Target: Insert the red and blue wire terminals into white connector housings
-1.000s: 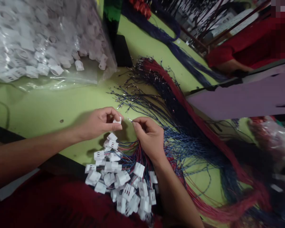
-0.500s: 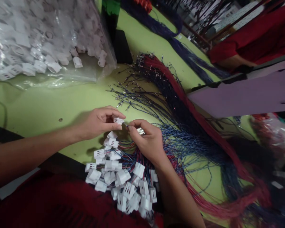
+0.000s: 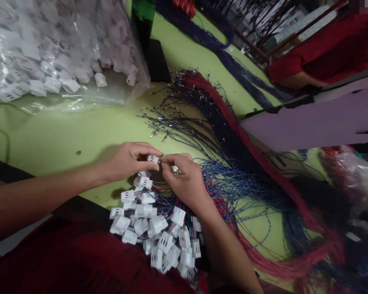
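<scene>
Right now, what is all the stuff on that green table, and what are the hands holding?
table: one, light green, under everything
plastic bag of connectors: one, clear with white pieces, far left
connector pile: many, white, wired, near edge below the hands
loose wires: many, red and blue, right of centre
purple board: one, right
other person's sleeve: red, far right
white connector: one, pinched in left hand
right hand: touching that connector
</scene>
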A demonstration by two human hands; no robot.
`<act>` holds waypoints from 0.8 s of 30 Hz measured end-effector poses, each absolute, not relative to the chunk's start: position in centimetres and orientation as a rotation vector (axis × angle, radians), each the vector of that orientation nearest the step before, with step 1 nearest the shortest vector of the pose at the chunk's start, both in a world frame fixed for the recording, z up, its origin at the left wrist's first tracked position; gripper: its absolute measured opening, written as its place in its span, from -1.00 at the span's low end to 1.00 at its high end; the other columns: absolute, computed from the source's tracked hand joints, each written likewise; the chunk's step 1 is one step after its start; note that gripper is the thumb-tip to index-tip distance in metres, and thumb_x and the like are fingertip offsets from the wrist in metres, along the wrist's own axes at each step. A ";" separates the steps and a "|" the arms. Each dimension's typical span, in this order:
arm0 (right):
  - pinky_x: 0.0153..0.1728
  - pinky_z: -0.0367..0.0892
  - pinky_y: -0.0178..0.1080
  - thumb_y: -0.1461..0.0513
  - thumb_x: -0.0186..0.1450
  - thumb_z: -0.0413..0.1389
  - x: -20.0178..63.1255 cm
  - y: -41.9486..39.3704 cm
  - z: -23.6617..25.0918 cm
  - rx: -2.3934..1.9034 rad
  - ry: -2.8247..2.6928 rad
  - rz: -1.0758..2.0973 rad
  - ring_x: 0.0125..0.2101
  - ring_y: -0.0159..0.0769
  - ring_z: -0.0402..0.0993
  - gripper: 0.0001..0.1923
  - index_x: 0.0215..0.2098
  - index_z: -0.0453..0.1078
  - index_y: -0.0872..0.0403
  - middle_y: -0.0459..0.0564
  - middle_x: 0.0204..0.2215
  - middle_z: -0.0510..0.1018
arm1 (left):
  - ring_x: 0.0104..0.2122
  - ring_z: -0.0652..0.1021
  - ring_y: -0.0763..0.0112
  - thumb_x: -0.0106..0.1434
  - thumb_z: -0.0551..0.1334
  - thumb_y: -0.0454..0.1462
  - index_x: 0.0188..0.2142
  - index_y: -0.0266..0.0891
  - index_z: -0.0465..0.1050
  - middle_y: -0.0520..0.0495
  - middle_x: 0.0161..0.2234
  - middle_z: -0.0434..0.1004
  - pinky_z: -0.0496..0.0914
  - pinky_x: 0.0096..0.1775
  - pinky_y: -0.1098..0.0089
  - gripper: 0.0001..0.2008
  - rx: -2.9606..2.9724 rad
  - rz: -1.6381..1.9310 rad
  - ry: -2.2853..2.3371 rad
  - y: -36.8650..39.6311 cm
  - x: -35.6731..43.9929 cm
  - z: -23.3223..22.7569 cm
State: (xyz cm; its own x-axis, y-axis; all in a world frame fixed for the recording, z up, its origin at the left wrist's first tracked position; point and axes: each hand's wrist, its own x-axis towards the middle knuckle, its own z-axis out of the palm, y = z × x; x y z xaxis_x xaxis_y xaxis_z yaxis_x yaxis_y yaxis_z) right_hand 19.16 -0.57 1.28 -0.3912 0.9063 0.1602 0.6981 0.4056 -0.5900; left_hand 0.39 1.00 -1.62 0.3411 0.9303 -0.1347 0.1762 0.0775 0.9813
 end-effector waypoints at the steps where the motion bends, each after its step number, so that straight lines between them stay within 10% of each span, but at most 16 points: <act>1: -0.27 0.26 -0.22 0.31 0.30 0.06 19.1 -0.6 1.3 -1.351 -2.249 0.550 -0.43 -0.29 0.43 -0.78 -0.49 0.43 0.05 -0.04 -0.51 0.58 | -0.31 0.59 0.39 0.09 0.37 -0.21 -0.23 -0.24 0.66 -0.07 -0.25 0.67 0.48 -0.26 0.40 -0.75 1.395 0.774 1.106 1.0 0.4 -1.5; 24: -0.25 0.34 -0.21 0.23 0.34 0.05 21.2 1.5 0.7 -1.433 -2.093 0.691 -0.33 -0.27 0.49 -0.83 -0.34 0.47 0.02 -0.02 -0.37 0.61 | -0.46 0.50 0.47 0.07 0.38 -0.14 -0.19 -0.21 0.67 -0.03 -0.37 0.66 0.37 -0.46 0.48 -0.68 1.274 0.683 1.102 1.2 0.4 -1.4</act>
State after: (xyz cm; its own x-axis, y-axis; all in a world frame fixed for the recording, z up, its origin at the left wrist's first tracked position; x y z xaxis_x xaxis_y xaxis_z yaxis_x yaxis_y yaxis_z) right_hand 21.16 1.45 0.71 -0.3153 0.9410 0.1226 0.6832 0.3148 -0.6589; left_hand 0.39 1.23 -1.38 0.3666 0.8932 -0.2603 0.1643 0.2132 0.9631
